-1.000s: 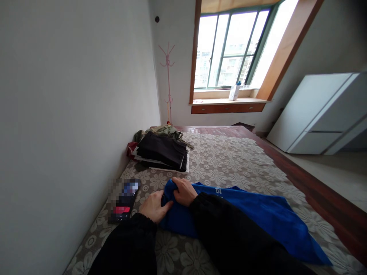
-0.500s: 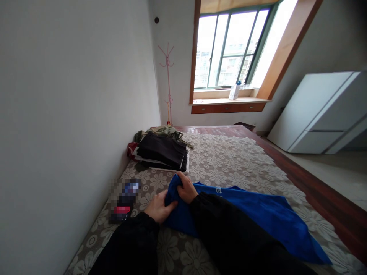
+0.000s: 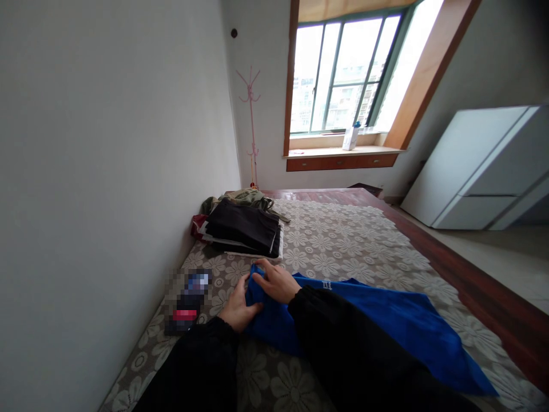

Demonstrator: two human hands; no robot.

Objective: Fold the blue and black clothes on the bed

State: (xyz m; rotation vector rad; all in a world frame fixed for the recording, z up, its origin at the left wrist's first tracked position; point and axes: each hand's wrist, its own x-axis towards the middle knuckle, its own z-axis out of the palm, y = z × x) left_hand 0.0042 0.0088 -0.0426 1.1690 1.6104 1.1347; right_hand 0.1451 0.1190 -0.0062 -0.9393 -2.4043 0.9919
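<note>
A blue shirt [image 3: 398, 320] with a bit of white lettering lies folded lengthwise across the bed, its right end reaching toward me. My left hand [image 3: 238, 306] grips the shirt's left end, thumb on top and fingers along the outer side. Just beyond it, my right hand [image 3: 274, 281] holds the upper corner of that same end, where the cloth is bunched and slightly raised. Both hands are closed on the fabric and almost touch each other. My right sleeve covers part of the shirt's middle.
A pile of folded dark clothes [image 3: 244, 226] sits against the wall beyond my hands. Left of them lies a blurred-out phone-like object [image 3: 189, 300]. The flowered bedspread [image 3: 343, 246] covers the bed, edged by dark red wood [image 3: 446, 266]. A pink coat rack [image 3: 252, 126] and white fridge [image 3: 472, 166] stand farther off.
The shirt's left end has come down lower and flatter. My right hand has turned flatter over the corner, and my left fingers have moved up along the outer edge.
</note>
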